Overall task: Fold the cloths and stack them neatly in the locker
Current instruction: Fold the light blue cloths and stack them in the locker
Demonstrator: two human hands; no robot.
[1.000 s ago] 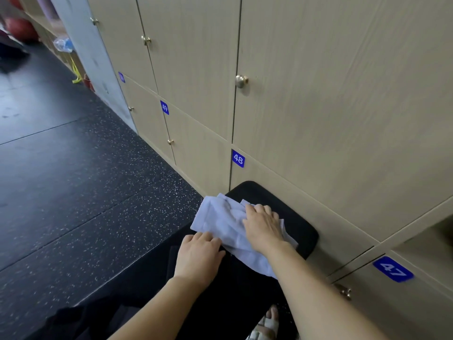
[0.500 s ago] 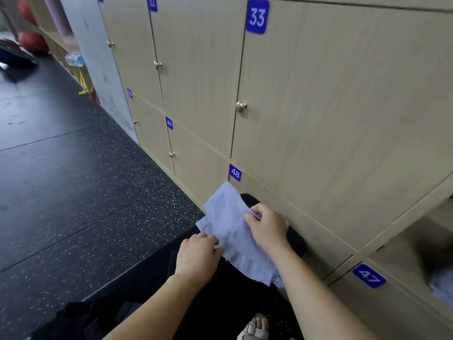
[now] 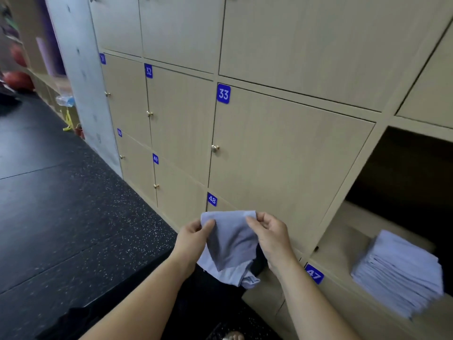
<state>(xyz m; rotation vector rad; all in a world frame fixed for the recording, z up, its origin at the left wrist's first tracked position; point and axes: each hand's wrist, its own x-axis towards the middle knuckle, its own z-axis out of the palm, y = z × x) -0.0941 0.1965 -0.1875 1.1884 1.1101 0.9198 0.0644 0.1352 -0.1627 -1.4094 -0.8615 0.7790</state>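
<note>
**Ana:** While both hands are up by the lockers, what do they hold?

**Ben:** One light blue cloth (image 3: 230,241). The left hand (image 3: 193,238) pinches its top left corner, with the thumb on the front. The right hand (image 3: 272,235) pinches the top right corner, and its fingers (image 3: 266,218) are curled in on the edge.

**Ana:** Where is the cloth?

**Ben:** Up in the air between the two hands. It hangs in front of the door with the blue tag 48 (image 3: 212,199), below the door with tag 33 (image 3: 223,94). The top edge is pulled flat. The bottom hangs down in a crumpled bunch.

**Ana:** Are there more cloths?

**Ben:** Yes. A stack of folded cloths (image 3: 397,273) sits in the open locker (image 3: 343,246) on the right, above the blue tag 47 (image 3: 314,274). It is well apart from the held cloth and looks a bit blurry.

**Ana:** What is down low?

**Ben:** A black floor (image 3: 61,217) with little specks lies to the left. Something black is under the cloth, but I cannot tell what.
</note>
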